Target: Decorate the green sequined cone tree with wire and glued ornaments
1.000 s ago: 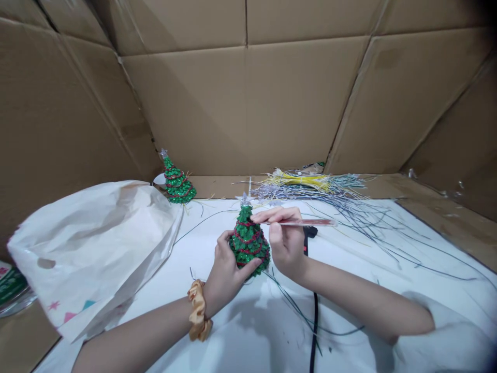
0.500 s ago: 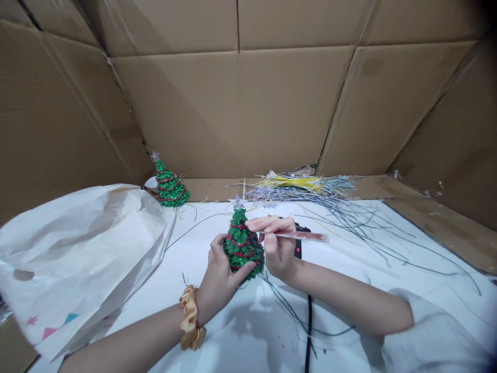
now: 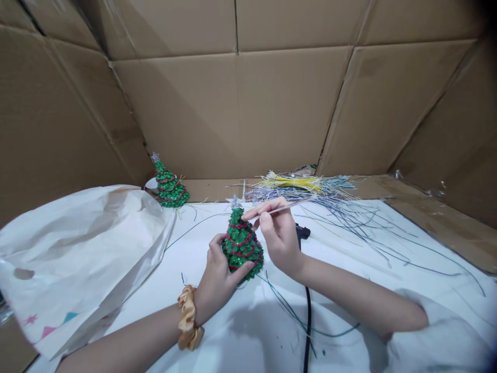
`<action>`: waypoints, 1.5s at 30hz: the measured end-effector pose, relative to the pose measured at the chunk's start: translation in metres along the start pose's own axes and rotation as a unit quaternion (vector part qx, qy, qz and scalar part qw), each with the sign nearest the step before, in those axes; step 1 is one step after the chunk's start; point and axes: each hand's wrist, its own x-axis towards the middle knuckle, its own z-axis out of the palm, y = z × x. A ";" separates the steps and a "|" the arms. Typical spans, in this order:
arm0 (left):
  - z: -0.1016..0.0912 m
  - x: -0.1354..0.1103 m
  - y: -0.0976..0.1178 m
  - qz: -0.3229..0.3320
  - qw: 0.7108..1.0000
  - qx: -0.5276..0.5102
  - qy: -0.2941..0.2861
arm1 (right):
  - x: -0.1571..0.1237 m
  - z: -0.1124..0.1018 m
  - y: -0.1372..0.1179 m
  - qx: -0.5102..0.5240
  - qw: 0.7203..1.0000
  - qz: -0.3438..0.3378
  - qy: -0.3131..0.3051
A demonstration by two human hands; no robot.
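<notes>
My left hand [image 3: 217, 272] grips the base of a small green sequin Christmas tree [image 3: 240, 243] with red garland and a silver star on top, holding it upright above the white table [image 3: 349, 269]. My right hand [image 3: 277, 235] is closed in a pinch on a thin clear stick [image 3: 289, 207], whose near end meets the upper part of the tree. A gold scrunchie [image 3: 189, 317] circles my left wrist.
A second small green tree [image 3: 167, 184] stands at the back left by the cardboard wall [image 3: 240, 114]. A white paper bag [image 3: 77, 254] lies at the left. Bundles of yellow and grey wires [image 3: 310, 184] spread across the back right. A black cable [image 3: 308, 321] runs under my right forearm.
My right hand rose and tilted the stick, so its far end now points up and back. The tree and my left hand stayed almost still.
</notes>
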 end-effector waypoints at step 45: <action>-0.003 -0.001 0.000 0.003 1.000 -0.006 -0.002 | 0.004 -0.007 0.007 0.017 0.997 -0.077 0.015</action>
